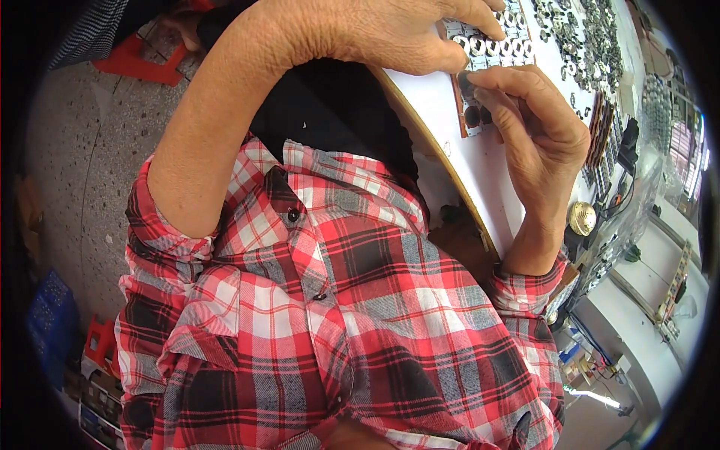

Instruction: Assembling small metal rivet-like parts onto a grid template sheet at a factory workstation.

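My left hand [397, 34] reaches over a flat brown-edged tray [461, 124], its thumb and fingers apart near rows of small white-and-black rings [491, 47]. Between the thumb and forefinger of my right hand [536, 124] is a small dark round piece [466, 84], held just above the tray's near part. Below that pinch, a dark disc [472, 116] lies in the tray. The farthest fingertips of my left hand are partly cut off by the upper edge.
Many small metal parts [592, 45] lie scattered on the white tabletop [491, 169]. Brown strips [600, 124] are stacked beyond my right hand, near a round gold-coloured object [582, 218]. The table's wooden edge [427, 135] runs beside my body. A red stool [139, 64] stands on the speckled floor.
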The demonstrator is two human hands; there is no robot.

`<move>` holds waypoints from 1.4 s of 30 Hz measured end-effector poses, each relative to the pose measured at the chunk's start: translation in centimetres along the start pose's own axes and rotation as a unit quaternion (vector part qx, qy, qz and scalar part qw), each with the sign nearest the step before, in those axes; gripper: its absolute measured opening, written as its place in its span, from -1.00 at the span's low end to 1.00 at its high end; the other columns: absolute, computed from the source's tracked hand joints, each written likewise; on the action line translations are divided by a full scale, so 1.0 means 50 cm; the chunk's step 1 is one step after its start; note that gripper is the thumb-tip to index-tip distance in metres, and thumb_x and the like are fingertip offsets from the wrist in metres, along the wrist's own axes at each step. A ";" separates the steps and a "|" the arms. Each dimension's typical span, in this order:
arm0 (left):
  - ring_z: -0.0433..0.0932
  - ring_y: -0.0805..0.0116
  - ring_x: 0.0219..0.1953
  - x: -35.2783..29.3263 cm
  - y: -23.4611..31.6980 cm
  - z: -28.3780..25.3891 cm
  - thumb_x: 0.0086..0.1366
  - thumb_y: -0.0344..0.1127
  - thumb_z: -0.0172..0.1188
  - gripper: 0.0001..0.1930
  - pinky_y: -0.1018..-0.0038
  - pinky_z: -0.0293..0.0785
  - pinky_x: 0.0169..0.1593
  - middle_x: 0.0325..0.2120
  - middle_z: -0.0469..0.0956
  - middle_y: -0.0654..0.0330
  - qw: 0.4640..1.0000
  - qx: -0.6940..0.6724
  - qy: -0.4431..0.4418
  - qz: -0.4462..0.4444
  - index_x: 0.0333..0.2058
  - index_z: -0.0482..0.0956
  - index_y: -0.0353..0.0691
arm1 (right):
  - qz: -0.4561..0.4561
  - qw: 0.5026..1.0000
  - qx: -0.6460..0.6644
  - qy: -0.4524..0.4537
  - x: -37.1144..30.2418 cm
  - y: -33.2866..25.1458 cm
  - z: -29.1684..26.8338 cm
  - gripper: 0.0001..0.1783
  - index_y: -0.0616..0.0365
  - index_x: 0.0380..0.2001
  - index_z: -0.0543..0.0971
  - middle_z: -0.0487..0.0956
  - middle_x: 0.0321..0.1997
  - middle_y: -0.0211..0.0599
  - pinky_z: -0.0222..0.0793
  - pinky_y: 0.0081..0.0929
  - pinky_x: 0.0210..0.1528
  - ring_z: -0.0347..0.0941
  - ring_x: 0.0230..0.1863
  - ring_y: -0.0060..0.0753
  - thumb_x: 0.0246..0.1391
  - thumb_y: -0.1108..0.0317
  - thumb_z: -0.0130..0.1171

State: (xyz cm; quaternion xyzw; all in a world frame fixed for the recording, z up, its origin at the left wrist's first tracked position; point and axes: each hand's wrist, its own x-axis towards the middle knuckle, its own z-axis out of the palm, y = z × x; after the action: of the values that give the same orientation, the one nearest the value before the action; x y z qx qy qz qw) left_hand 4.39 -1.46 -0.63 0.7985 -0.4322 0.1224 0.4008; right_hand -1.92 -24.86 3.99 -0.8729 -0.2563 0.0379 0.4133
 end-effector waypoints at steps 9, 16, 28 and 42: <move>0.38 -0.03 0.31 -0.005 -0.001 0.004 0.20 -0.17 0.22 -0.53 0.08 0.12 0.44 0.13 0.55 -0.08 1.000 0.024 0.002 0.009 0.06 0.65 -0.24 | 0.074 0.995 0.057 0.038 0.007 -0.016 0.019 -0.89 0.31 -0.22 0.69 0.64 -0.34 -0.38 0.47 -0.68 -0.34 0.59 -0.37 -0.66 0.18 0.63 0.30; 0.35 -0.06 0.34 0.000 0.003 0.003 0.22 -0.18 0.23 -0.53 0.07 0.12 0.44 0.17 0.53 -0.07 0.999 0.029 -0.008 0.013 0.09 0.65 -0.22 | 0.010 1.000 -0.027 0.012 0.007 -0.008 0.010 -0.89 0.36 -0.21 0.70 0.61 -0.29 -0.39 0.46 -0.71 -0.27 0.58 -0.30 -0.68 0.18 0.62 0.30; 0.36 -0.11 0.33 -0.013 -0.033 0.039 0.10 -0.20 0.29 -0.48 0.00 0.19 0.41 0.19 0.54 -0.07 0.967 -0.142 0.133 0.163 0.08 0.67 -0.18 | 0.023 0.956 -0.222 0.189 0.004 0.135 -0.114 -0.69 -0.01 -0.03 0.75 0.67 -0.19 -0.53 0.43 -0.72 -0.35 0.51 -0.34 -0.68 0.19 0.54 0.30; 0.38 -0.13 0.31 -0.005 0.010 0.005 0.12 -0.16 0.26 -0.51 0.04 0.21 0.42 0.11 0.57 -0.08 1.000 0.015 0.021 -0.014 0.01 0.67 -0.28 | 0.066 0.973 -0.161 0.152 0.014 0.105 -0.078 -0.79 0.15 -0.08 0.73 0.62 -0.35 -0.53 0.34 -0.74 -0.36 0.42 -0.38 -0.80 0.27 0.55 0.23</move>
State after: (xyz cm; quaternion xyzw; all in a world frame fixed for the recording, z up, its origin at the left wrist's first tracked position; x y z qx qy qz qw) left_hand 3.84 -1.65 -0.64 0.8079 -0.4103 0.1401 0.3992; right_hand 1.99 -30.04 2.75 -0.9385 -0.1353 -0.1096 0.2980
